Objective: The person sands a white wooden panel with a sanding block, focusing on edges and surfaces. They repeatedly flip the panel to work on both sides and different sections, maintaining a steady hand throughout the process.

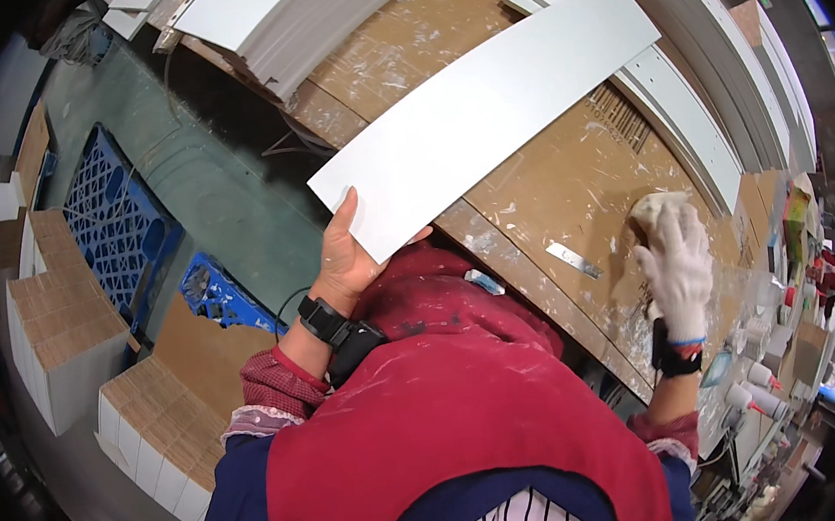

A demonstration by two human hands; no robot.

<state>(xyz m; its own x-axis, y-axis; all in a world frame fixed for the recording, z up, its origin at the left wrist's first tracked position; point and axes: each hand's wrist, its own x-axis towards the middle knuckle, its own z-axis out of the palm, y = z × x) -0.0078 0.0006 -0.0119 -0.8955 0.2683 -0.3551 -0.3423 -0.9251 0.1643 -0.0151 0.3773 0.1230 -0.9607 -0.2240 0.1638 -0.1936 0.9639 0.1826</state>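
Note:
My bare left hand (341, 253) grips the near end of a long white board (489, 118), thumb on top and fingers underneath. The board slants up to the right over the workbench (541, 183), its far end above other white boards. On the bench's right side, my right hand (678, 271) wears a white knitted glove. Its fingers curl over a pale, crumpled cloth-like wad (655, 203), partly hidden by the glove. A small flat metal scraper blade (573, 260) lies on the brown worktop, left of the right hand.
White boards (689, 104) lie at the bench's right, beside tall stacks of long panels (717, 31). Another stack (315, 29) stands at the far left of the bench. Glue bottles (756, 384) crowd the right edge. Blue pallets (122, 214) and stacked panels (156, 416) occupy the left floor.

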